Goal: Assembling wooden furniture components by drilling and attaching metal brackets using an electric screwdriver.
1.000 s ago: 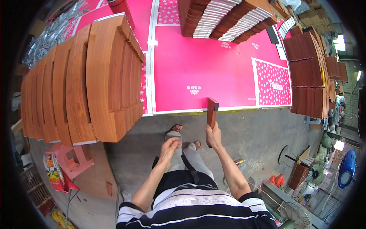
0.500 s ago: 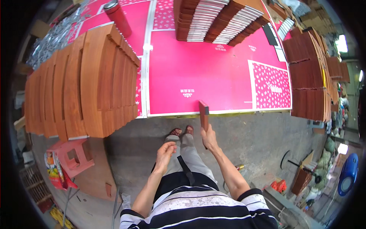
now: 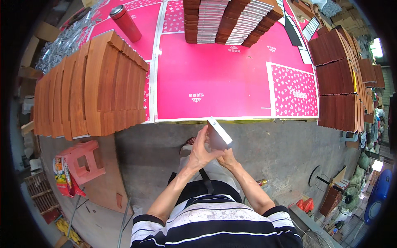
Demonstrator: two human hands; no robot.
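Brought left hand (image 3: 200, 153) up to the flat reddish-brown wooden piece (image 3: 215, 139) in right hand (image 3: 227, 159); turned its narrow white edge (image 3: 220, 130) into view.

Left stack (image 3: 89, 93), far stack (image 3: 231, 22), right stack (image 3: 337, 82) around tabletop (image 3: 215, 78).
Flask (image 3: 126, 24) on it, beyond left stack; piece (image 3: 220, 131) at hands (image 3: 199, 153), before near edge, mid-span.

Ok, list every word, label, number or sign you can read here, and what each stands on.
Wording isn't copied here; only where it stands:
Pink table covering: white characters with small crown-like emblems.
Patterned panel at right: white lettering, blurred.
Red bag, lower left: print too small to read.
Held piece: tiny dark mark on its white edge, unreadable.
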